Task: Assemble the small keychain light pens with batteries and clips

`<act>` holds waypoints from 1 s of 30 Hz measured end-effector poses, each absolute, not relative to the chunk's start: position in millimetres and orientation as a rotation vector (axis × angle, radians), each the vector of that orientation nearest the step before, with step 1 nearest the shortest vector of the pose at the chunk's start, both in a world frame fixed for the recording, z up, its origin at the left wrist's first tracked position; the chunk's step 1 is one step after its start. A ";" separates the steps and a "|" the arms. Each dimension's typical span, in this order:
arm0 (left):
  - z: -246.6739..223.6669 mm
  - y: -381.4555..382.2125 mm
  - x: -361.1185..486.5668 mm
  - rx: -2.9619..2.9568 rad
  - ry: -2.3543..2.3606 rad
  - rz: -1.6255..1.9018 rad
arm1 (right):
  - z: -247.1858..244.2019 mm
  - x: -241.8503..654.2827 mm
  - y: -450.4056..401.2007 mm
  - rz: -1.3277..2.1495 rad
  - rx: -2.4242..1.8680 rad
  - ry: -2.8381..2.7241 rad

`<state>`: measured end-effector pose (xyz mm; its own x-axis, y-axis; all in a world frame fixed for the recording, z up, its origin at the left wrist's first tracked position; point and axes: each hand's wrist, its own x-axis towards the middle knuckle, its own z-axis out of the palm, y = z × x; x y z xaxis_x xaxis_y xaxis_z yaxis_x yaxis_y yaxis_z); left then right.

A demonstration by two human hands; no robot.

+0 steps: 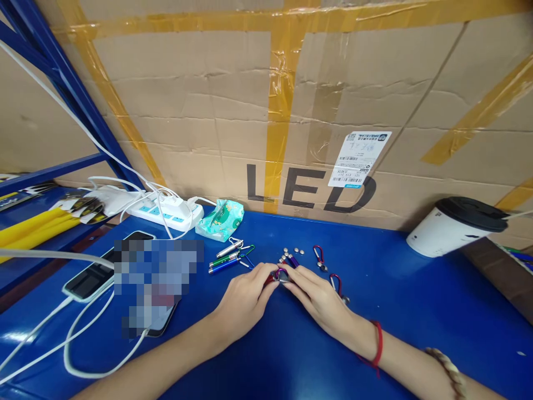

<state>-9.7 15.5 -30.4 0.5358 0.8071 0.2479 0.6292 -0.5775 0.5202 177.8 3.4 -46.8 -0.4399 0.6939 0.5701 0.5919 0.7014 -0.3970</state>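
My left hand (245, 291) is closed, its fingers pinching a small red metal tube (268, 279), mostly covered. Opposite it, fingertips nearly meeting, my right hand (322, 294) is closed on a purple carabiner clip (282, 271) at the tube's end. Left of them lie finished-looking keychain flashlights with clips: a silver one (229, 249), a green one (224, 260) and a blue one (224, 266). Just beyond my right fingers are a loose purple tube (293, 261) and several small silver caps (296, 250). Red carabiner clips (318, 254) with metal end pieces rest right of them.
A taped cardboard box (200, 111) stands behind the blue table (266, 366). At left are a power strip (166, 214), a tissue pack (222, 219), a phone (94, 280), white cables and a pixelated area. A lidded paper cup (433, 236) stands at right.
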 end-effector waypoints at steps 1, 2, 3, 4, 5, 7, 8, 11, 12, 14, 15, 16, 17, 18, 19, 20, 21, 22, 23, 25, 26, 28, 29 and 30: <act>-32.5 16.9 -10.3 2.503 1.192 0.659 | -47.1 178.1 3.4 0.182 -0.980 -2.191; -34.7 18.3 -11.0 2.597 1.217 0.646 | -47.3 178.2 3.1 0.181 -0.985 -2.214; -36.9 19.6 -11.6 2.681 1.247 0.624 | -47.3 178.2 2.7 0.177 -0.990 -2.237; -38.9 20.6 -12.3 2.750 1.289 0.598 | -47.2 178.2 2.1 0.173 -0.997 -2.257; -40.5 21.4 -13.2 2.808 1.334 0.568 | -47.1 178.1 1.5 0.170 -1.005 -2.272; -42.6 21.9 -15.0 2.897 1.415 0.495 | -47.1 177.6 0.6 0.172 -1.020 -2.287; -43.0 21.8 -16.1 2.934 1.449 0.461 | -47.1 177.3 0.4 0.177 -1.024 -2.289; -42.4 20.4 -18.6 2.998 1.529 0.402 | -46.8 176.1 0.4 0.202 -1.021 -2.297; -41.8 19.8 -19.1 3.002 1.554 0.405 | -46.4 175.8 0.5 0.209 -1.014 -2.299; -40.3 18.9 -19.3 2.999 1.579 0.427 | -45.2 175.4 0.8 0.221 -0.994 -2.297; -39.5 18.4 -19.1 2.994 1.578 0.440 | -44.5 175.5 0.8 0.227 -0.983 -2.294; -38.8 17.9 -18.8 2.987 1.570 0.446 | -43.8 175.7 0.8 0.232 -0.972 -2.289; -38.3 17.3 -18.5 2.980 1.558 0.447 | -43.2 176.0 0.6 0.240 -0.961 -2.283; -38.1 16.7 -18.1 2.975 1.547 0.442 | -42.8 176.3 0.2 0.250 -0.948 -2.276; -38.1 16.0 -17.8 2.975 1.541 0.433 | -42.4 176.4 -0.3 0.265 -0.934 -2.266; -38.3 15.4 -17.6 2.982 1.545 0.423 | -42.1 176.2 -1.1 0.291 -0.922 -2.251; -38.7 14.8 -17.5 2.996 1.561 0.416 | -41.8 175.5 -2.2 0.337 -0.913 -2.231; -39.3 14.5 -17.6 3.015 1.590 0.417 | -41.4 174.2 -3.5 0.406 -0.914 -2.198; -39.8 14.4 -17.9 3.036 1.629 0.424 | -40.8 172.5 -5.1 0.503 -0.929 -2.151; -40.3 15.3 -19.1 3.061 1.727 0.443 | -38.8 167.9 -8.3 0.797 -0.995 -2.005; -40.1 16.1 -19.9 3.066 1.775 0.446 | -37.6 165.7 -9.7 0.979 -1.027 -1.912; -39.3 18.2 -21.5 3.066 1.853 0.424 | -35.5 162.4 -11.2 1.329 -1.051 -1.713; -38.7 19.4 -22.3 3.067 1.881 0.409 | -34.7 161.8 -11.1 1.467 -1.038 -1.621; -38.3 20.4 -22.8 3.072 1.900 0.398 | -34.2 161.8 -10.4 1.571 -1.013 -1.536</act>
